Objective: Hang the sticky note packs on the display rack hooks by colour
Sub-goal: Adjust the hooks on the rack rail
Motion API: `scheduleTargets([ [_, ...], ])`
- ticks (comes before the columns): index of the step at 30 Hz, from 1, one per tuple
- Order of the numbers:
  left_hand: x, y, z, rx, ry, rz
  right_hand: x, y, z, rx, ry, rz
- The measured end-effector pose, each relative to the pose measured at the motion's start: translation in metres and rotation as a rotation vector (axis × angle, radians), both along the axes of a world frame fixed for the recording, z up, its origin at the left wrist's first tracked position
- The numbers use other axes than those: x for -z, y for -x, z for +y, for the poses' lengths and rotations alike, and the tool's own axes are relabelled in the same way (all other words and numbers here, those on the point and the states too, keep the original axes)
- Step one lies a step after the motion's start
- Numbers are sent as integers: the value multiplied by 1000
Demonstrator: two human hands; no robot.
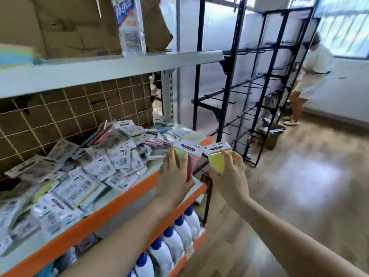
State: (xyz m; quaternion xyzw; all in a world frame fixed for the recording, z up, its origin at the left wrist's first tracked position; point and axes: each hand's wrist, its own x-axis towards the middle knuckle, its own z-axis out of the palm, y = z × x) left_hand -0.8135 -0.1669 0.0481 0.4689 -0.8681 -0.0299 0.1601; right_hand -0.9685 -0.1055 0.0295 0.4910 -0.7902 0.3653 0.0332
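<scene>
My left hand (pixel 175 176) grips a multicolour sticky note pack (pixel 188 154) with a white header card, held upright over the right end of the shelf. Beside it, my right hand (pixel 229 172) grips a yellow sticky note pack (pixel 216 159), also header-up. The two packs almost touch. A heap of several more packs (pixel 95 164) lies on the orange-edged shelf (pixel 119 198) to the left, most of them back side up. The black display rack (pixel 257 92) with rows of bare hooks stands beyond my hands, at the right of the shelving.
A water bottle (pixel 130 27) and cardboard boxes (pixel 65 25) stand on the upper shelf. White bottles with blue caps (pixel 169 250) fill the shelf below. Another person (pixel 311 76) stands behind the rack near a cardboard box (pixel 273 136) on the wooden floor.
</scene>
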Motion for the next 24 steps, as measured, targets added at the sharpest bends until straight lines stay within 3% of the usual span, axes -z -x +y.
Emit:
scheduleTargets([
  [15, -15, 177, -119, 263, 53, 157, -14, 153, -100, 227, 208, -128],
  [24, -10, 252, -137, 312, 39, 305, -13, 228, -125, 163, 318, -356],
])
